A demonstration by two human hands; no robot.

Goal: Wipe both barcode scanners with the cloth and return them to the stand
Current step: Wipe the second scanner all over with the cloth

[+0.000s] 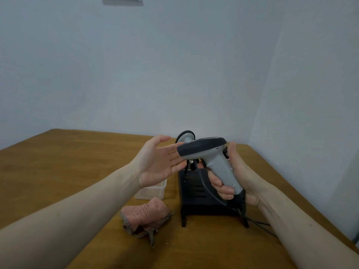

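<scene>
My right hand (240, 180) grips the handle of a grey barcode scanner (208, 154) with a dark head, held in the air above the black stand (196, 193). Its black cable (258, 223) trails down to the right. My left hand (161, 162) is open, palm up, its fingertips just beside the scanner's head. A second scanner (185, 136) sits in the stand behind, mostly hidden, only its head showing. The pink cloth (147, 215) lies crumpled on the table in front of the stand, to its left.
A small clear plastic box (153, 191) stands left of the stand, partly under my left wrist. The brown wooden table (68, 162) ends at a pale wall behind and drops off at its right edge. Small crumbs lie near the cloth.
</scene>
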